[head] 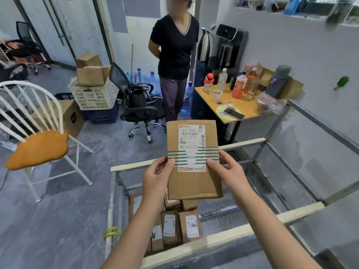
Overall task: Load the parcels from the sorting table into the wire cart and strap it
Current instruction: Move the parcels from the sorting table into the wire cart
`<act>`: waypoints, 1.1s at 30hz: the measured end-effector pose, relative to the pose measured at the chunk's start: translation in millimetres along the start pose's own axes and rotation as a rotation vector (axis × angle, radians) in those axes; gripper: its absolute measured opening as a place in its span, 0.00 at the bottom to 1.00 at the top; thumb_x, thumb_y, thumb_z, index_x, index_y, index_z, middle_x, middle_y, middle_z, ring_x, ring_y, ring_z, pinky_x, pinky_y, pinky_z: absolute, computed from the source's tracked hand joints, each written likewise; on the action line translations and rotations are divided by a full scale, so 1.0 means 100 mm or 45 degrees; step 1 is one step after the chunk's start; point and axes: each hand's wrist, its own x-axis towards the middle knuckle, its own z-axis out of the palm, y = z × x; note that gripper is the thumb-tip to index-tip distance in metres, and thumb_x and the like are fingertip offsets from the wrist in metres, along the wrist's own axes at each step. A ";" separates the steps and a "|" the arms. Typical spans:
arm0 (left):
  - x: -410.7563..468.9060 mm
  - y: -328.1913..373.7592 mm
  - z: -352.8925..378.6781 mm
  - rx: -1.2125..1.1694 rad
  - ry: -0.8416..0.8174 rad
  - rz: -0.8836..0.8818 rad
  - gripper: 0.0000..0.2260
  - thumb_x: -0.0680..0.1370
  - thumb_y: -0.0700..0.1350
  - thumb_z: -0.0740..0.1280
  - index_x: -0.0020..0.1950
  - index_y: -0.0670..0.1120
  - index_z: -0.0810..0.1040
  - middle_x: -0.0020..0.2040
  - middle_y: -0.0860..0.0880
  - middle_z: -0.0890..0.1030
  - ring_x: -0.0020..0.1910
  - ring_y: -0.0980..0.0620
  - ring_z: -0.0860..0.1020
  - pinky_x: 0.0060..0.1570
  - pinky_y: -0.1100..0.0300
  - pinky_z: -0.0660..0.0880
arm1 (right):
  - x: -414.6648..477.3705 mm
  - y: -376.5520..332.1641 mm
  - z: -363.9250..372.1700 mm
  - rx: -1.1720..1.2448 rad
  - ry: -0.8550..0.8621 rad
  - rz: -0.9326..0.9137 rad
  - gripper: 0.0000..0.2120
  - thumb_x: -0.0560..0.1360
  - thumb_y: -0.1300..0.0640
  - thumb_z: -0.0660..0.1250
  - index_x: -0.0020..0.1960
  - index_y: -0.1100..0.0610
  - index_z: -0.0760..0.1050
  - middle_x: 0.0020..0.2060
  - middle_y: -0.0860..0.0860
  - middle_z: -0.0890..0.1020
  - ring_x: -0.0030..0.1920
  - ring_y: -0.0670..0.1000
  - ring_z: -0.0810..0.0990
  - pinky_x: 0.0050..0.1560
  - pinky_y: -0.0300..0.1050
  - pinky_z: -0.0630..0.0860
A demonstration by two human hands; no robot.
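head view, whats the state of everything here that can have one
parcel: taped shut, label facing the camera, held above the cart
left hand: pinches the parcel's left edge
right hand: pinches the parcel's right edge
wire cart: partly loaded, top open, no strap across it
parcels in cart: packed side by side at the left of the floor
yellow strap: looped on the cart's left frame

I hold a flat brown cardboard parcel (194, 184) upright over the wire cart (242, 232), its white shipping label and green-striped tape facing me. Below it, smaller brown parcels (171, 227) with white labels stand packed together on the cart's floor, toward its left side. A yellow-green strap (112, 231) wraps the cart's near-left corner post.
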 end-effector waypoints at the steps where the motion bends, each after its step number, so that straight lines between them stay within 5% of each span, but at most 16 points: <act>1: 0.01 -0.03 0.19 0.011 -0.005 -0.006 0.13 0.77 0.49 0.71 0.61 0.48 0.80 0.54 0.53 0.83 0.54 0.58 0.81 0.43 0.70 0.77 | 0.09 0.02 -0.18 0.000 -0.005 0.002 0.24 0.70 0.41 0.74 0.65 0.35 0.74 0.62 0.44 0.79 0.62 0.50 0.78 0.64 0.57 0.76; 10: 0.13 -0.51 1.35 0.073 0.009 -0.164 0.12 0.77 0.48 0.71 0.60 0.49 0.80 0.54 0.55 0.83 0.47 0.67 0.80 0.42 0.72 0.76 | 0.66 0.49 -1.26 -0.064 -0.035 0.144 0.23 0.73 0.46 0.74 0.67 0.37 0.74 0.61 0.43 0.80 0.62 0.47 0.77 0.62 0.52 0.76; 15: 0.40 -0.87 1.63 0.077 0.054 -0.328 0.13 0.77 0.46 0.71 0.62 0.47 0.79 0.55 0.52 0.83 0.53 0.60 0.81 0.43 0.73 0.77 | 1.02 0.82 -1.44 -0.071 -0.074 0.270 0.23 0.74 0.49 0.73 0.67 0.40 0.74 0.61 0.45 0.80 0.60 0.46 0.78 0.52 0.43 0.77; 22: 1.07 -1.43 1.92 0.110 0.065 -0.518 0.13 0.77 0.48 0.71 0.62 0.51 0.79 0.53 0.58 0.82 0.50 0.64 0.79 0.44 0.71 0.75 | 1.73 1.27 -1.53 -0.179 -0.062 0.474 0.25 0.74 0.49 0.73 0.69 0.42 0.73 0.61 0.45 0.80 0.60 0.48 0.78 0.60 0.54 0.78; 29: 1.58 -2.12 2.08 0.143 0.041 -0.692 0.11 0.77 0.50 0.70 0.60 0.54 0.79 0.54 0.58 0.82 0.54 0.61 0.79 0.48 0.69 0.76 | 2.39 1.84 -1.56 -0.265 -0.140 0.627 0.22 0.75 0.53 0.72 0.67 0.42 0.74 0.58 0.44 0.82 0.57 0.47 0.81 0.57 0.48 0.78; 33: 1.73 -2.68 2.16 0.211 0.058 -0.813 0.13 0.78 0.52 0.69 0.62 0.54 0.78 0.55 0.55 0.83 0.53 0.57 0.81 0.53 0.60 0.80 | 2.60 2.45 -1.61 -0.291 -0.173 0.830 0.28 0.71 0.47 0.74 0.69 0.42 0.72 0.59 0.46 0.82 0.55 0.49 0.83 0.57 0.53 0.79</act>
